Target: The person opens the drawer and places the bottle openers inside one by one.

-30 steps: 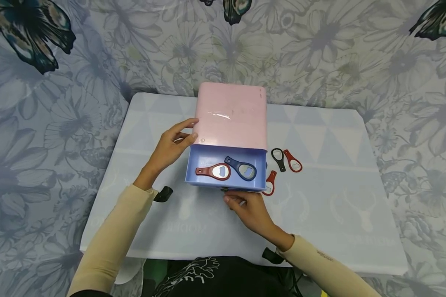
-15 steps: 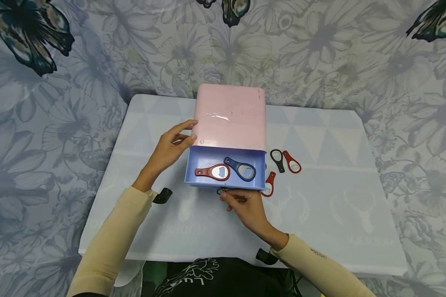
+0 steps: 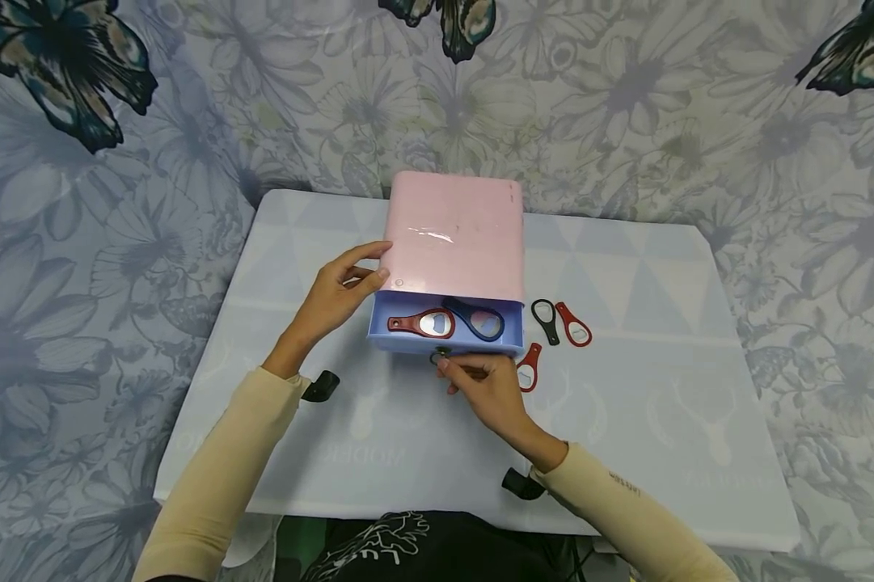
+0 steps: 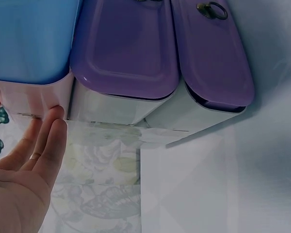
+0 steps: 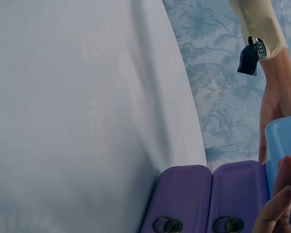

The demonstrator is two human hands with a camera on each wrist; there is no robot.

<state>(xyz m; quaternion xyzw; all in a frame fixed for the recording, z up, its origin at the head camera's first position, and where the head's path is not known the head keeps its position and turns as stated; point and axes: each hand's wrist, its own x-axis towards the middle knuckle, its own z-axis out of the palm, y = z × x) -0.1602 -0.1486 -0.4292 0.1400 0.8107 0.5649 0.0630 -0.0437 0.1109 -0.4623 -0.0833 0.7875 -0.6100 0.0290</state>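
Blue drawer (image 3: pixel 407 344), ring (image 3: pixel 434 357) pinched by right hand (image 3: pixel 491 396) at six o'clock; spread left hand (image 3: pixel 332 295) touches pink casing (image 3: pixel 454 234) at nine.

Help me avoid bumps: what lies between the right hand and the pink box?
In the head view, the blue drawer, holding a red opener and blue opener.

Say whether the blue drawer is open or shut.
Partly open. In the head view, the blue drawer juts out from the pink casing, with a red bottle opener and blue bottle opener visible inside.
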